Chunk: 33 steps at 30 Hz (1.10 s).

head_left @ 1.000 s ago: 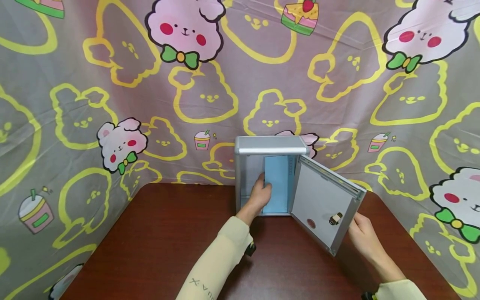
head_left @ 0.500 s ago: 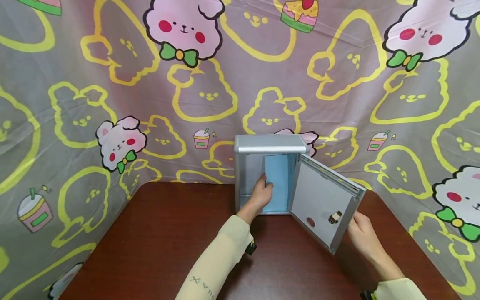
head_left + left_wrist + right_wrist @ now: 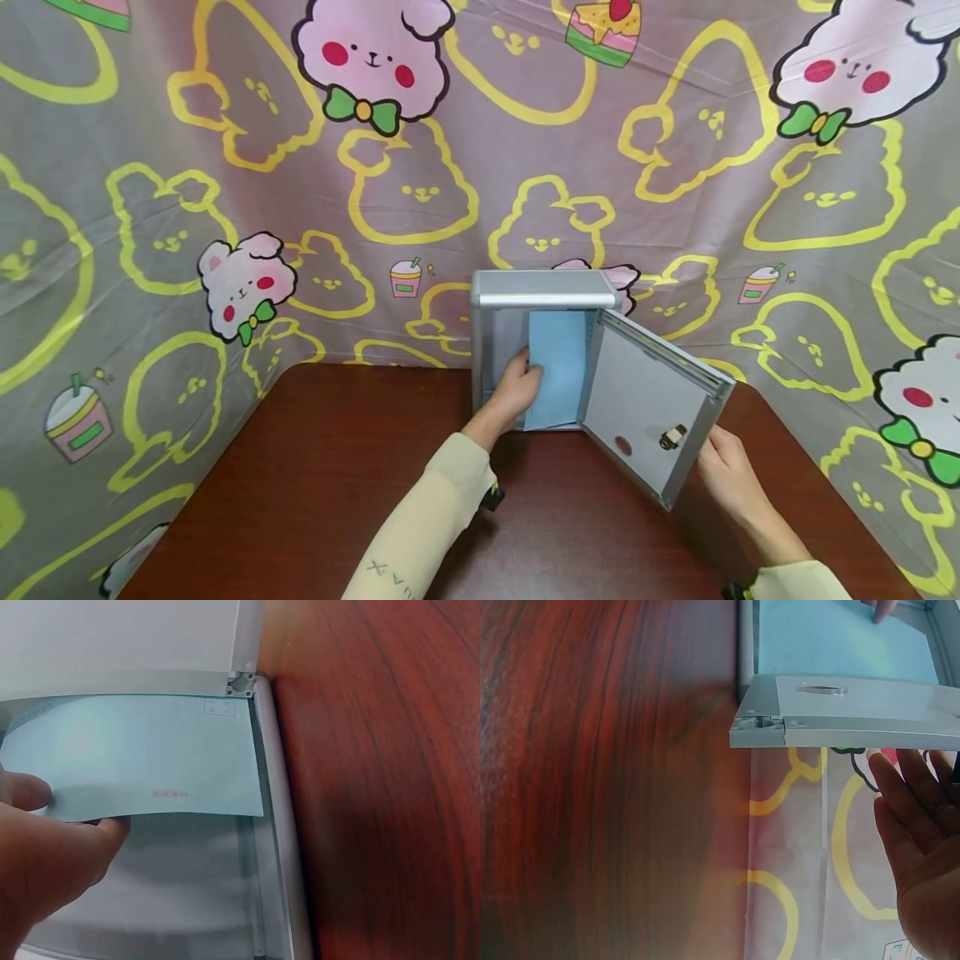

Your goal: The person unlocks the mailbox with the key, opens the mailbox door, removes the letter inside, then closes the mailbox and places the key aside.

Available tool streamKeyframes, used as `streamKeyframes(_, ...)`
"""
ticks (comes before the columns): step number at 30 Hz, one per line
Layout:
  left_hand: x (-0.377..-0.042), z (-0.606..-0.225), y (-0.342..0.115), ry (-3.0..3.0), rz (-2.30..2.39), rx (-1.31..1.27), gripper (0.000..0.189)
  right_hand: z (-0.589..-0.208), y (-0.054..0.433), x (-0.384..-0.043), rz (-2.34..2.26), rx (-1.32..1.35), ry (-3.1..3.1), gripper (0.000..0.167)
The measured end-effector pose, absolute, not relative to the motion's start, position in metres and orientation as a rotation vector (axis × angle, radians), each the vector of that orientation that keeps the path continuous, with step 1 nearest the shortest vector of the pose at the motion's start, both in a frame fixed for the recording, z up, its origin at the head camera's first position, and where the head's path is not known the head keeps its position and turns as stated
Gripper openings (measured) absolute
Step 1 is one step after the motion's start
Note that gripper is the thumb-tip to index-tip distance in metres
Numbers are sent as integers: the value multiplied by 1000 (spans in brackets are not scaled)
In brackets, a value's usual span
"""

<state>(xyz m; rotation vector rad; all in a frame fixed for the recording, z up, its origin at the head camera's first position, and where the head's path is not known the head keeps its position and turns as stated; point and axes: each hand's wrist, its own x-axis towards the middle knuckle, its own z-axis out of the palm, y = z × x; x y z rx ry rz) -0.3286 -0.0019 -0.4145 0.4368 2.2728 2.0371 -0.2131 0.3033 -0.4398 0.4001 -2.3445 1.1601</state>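
A silver metal letter box (image 3: 543,287) stands at the back of the table with its door (image 3: 637,400) swung out to the right. Inside it is a light blue envelope (image 3: 557,367), standing on end; the left wrist view shows red print and a small printed square on it. My left hand (image 3: 517,387) reaches into the box and pinches the envelope's left edge between thumb and fingers. Behind the door's free edge, my right hand (image 3: 731,471) has its fingers (image 3: 904,795) extended close to the outer face; contact cannot be made out.
A lock (image 3: 672,437) juts from the door's inner face, with a round hole (image 3: 622,447) near it. The dark red-brown wooden table (image 3: 322,475) runs forward of the box. A patterned cloth (image 3: 420,183) hangs close behind and along both sides.
The envelope has turned slightly and now covers more of the box's right inner wall. My left hand has shifted a little left with it. The right hand and door look still.
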Motion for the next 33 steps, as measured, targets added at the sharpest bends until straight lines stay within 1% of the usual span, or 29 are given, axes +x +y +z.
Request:
streamKeyframes(5, -326, -411, -7, 2253, 2071, 521, 46, -440, 303, -211, 1158, 385, -2348, 33)
streamKeyframes(8, -324, -408, -11, 2240, 2077, 546, 43, -440, 303, -211, 1159, 374, -2348, 33)
streamKeyframes(17, -321, -406, -20, 2230, 2096, 495, 43, -441, 301, -213, 1175, 372, -2342, 31)
streamKeyframes(33, -308, -402, -26, 2196, 2062, 539, 42, -439, 301, -213, 1157, 371, -2342, 31)
